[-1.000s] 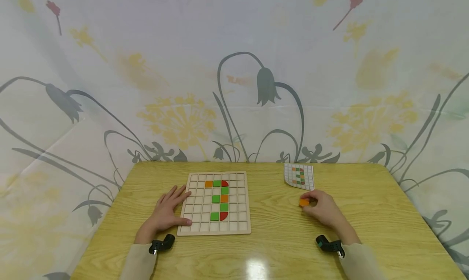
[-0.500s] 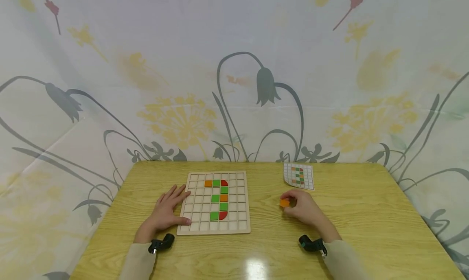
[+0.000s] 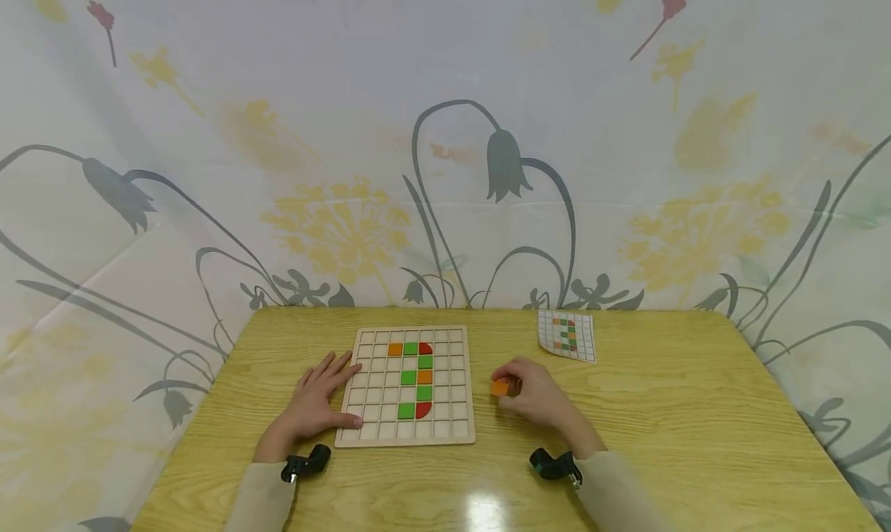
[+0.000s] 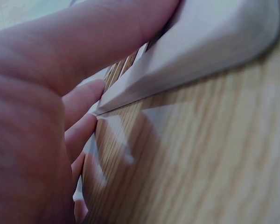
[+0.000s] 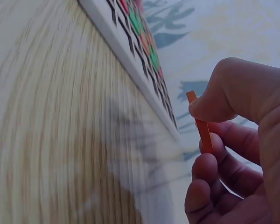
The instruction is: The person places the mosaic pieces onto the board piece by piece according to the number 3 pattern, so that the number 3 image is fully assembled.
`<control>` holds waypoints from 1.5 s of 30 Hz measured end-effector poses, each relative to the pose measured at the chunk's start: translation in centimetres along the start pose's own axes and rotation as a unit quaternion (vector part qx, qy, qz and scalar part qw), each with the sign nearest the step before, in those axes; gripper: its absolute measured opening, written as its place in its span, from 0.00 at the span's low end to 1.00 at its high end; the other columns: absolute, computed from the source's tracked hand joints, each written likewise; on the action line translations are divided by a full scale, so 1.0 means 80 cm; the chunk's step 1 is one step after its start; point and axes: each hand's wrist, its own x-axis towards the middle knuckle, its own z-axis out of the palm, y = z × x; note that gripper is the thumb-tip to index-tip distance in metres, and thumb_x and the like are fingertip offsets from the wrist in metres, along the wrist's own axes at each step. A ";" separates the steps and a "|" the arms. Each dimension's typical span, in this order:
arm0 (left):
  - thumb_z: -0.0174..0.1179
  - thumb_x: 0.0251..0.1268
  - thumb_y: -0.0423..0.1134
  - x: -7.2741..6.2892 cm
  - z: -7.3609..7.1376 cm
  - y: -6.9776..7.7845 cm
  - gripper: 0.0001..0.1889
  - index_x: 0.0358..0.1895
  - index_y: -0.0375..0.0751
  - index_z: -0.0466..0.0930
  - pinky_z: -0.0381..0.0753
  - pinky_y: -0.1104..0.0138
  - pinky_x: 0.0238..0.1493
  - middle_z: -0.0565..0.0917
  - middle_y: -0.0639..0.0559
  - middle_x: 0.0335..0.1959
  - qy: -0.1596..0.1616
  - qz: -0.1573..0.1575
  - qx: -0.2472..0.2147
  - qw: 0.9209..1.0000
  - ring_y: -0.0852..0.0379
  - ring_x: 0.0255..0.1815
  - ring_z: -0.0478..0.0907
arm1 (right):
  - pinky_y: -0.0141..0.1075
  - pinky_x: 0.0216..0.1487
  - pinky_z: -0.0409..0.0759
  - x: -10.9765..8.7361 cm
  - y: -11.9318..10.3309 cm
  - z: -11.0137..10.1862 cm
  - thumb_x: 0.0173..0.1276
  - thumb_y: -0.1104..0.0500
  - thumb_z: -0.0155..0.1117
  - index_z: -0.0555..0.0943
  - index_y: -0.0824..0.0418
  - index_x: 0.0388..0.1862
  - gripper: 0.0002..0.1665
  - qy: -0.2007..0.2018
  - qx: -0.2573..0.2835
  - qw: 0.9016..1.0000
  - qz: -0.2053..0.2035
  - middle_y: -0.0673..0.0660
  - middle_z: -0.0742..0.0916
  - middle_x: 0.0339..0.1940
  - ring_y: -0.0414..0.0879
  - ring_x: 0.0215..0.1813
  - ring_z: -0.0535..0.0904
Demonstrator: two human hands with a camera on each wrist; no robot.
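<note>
My right hand (image 3: 532,397) pinches an orange square tile (image 3: 499,387) between thumb and fingers, just right of the wooden grid board (image 3: 452,431). In the right wrist view the tile (image 5: 204,133) shows edge-on, thin and flat. Resting along the board's left edge is my left hand (image 3: 316,400), its fingers spread and the thumb lying over the lower left corner. Several green tiles (image 3: 407,411), two red rounded tiles (image 3: 424,410) and two orange tiles (image 3: 395,349) sit in the board's cells. The left wrist view has the thumb (image 4: 84,37) over the board's pale rim (image 4: 191,65).
A small paper card (image 3: 567,335) printed with a grid and a coloured pattern lies at the back of the wooden table (image 3: 668,393), its lower left corner curled. Behind the table hangs a flower-patterned cloth (image 3: 445,168). Black wrist cameras (image 3: 553,464) sit on both wrists.
My right hand has moved left across the table with the orange tile, from below the card to near the board's right edge. The left hand and the board have stayed put.
</note>
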 end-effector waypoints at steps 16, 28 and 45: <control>0.75 0.45 0.61 0.001 0.001 0.000 0.52 0.75 0.40 0.66 0.40 0.33 0.68 0.57 0.39 0.78 0.007 0.005 0.004 1.000 0.32 0.78 0.44 | 0.33 0.38 0.73 0.043 -0.050 0.073 0.53 0.64 0.69 0.85 0.57 0.42 0.15 -0.048 0.002 0.997 -0.058 0.45 0.78 0.34 0.40 0.35 0.71; 0.74 0.45 0.63 0.001 0.003 -0.003 0.52 0.75 0.43 0.66 0.41 0.34 0.69 0.57 0.41 0.79 0.006 -0.002 0.012 1.000 0.33 0.78 0.44 | 0.34 0.47 0.71 0.072 -0.080 0.120 0.54 0.61 0.68 0.87 0.56 0.43 0.15 -0.053 -0.041 0.993 -0.097 0.47 0.81 0.41 0.41 0.43 0.70; 0.73 0.47 0.63 0.002 0.003 -0.005 0.52 0.75 0.42 0.66 0.41 0.33 0.68 0.57 0.40 0.78 0.009 0.005 0.010 1.000 0.33 0.78 0.45 | 0.44 0.51 0.69 0.080 -0.103 0.160 0.56 0.57 0.68 0.87 0.49 0.45 0.15 -0.053 -0.120 0.988 -0.080 0.42 0.80 0.39 0.43 0.47 0.71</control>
